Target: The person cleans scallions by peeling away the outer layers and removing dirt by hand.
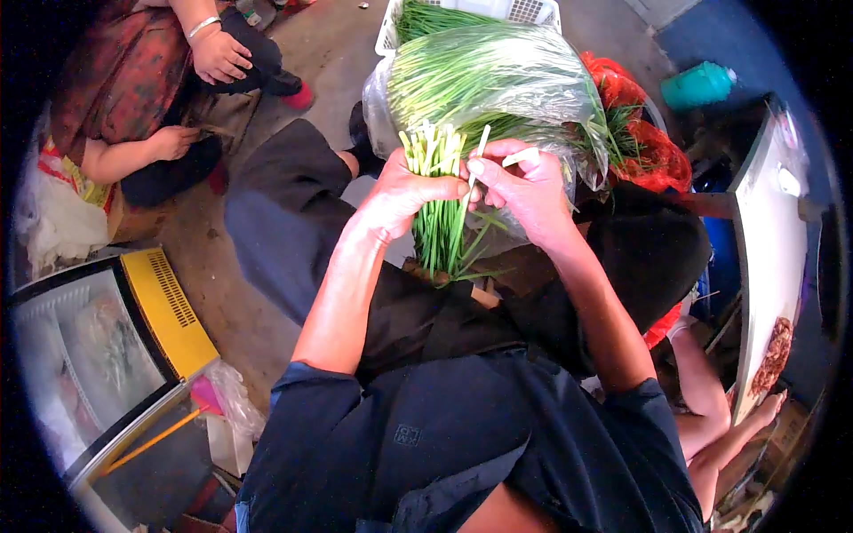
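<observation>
My left hand (400,193) is wrapped around an upright bunch of long green stalks that look like garlic chives (438,223). Their pale cut-looking ends point up and away from me; the green leaves hang towards my lap. Between thumb and fingers, my right hand (523,190) pinches a single stalk (480,150) against the right side of the bunch. A short pale piece (520,157) also sticks out among the right fingers. Just beyond my hands lies a large heap of the same greens (460,73), partly covered by a clear plastic bag (533,60).
A white plastic basket (385,30) stands behind the heap. Red mesh bags (656,156) lie to its right, near a teal container (696,86). Another person's hand (220,56) is at upper left. A glass-topped cabinet (166,313) stands left, a white board (770,266) right.
</observation>
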Demonstrator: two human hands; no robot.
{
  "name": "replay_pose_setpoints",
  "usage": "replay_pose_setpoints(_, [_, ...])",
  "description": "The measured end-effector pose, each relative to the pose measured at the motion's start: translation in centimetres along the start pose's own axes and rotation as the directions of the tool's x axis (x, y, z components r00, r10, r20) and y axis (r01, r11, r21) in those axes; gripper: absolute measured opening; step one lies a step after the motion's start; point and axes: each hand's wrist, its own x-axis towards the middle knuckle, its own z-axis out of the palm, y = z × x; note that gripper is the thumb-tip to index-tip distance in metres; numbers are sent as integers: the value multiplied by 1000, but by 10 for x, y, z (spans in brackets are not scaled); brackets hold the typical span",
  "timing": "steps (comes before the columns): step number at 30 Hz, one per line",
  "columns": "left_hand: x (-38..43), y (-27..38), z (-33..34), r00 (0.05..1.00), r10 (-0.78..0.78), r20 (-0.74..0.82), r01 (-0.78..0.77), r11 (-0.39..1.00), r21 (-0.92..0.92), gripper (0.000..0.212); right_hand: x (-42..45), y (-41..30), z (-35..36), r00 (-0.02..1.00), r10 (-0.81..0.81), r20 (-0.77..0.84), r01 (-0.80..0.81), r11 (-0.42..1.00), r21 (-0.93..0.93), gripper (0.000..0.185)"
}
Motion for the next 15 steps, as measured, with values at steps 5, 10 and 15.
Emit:
replay_pose_setpoints(5, [2, -7, -2, 1000, 4, -20, -3, 1000, 12, 39, -2, 11, 0, 999, 0, -48, -4, 997, -72, 15])
replay_pose_setpoints(10, [1, -2, 3, 1000, 3, 4, -3, 1000, 26, 35, -5, 9, 4, 999, -43, -12, 42, 992, -116, 16])
replay_pose_setpoints(15, [1, -2, 2, 998, 9, 63, -9, 1000, 4, 33, -6, 11, 0, 1000, -6, 28, 6, 1000, 11, 17])
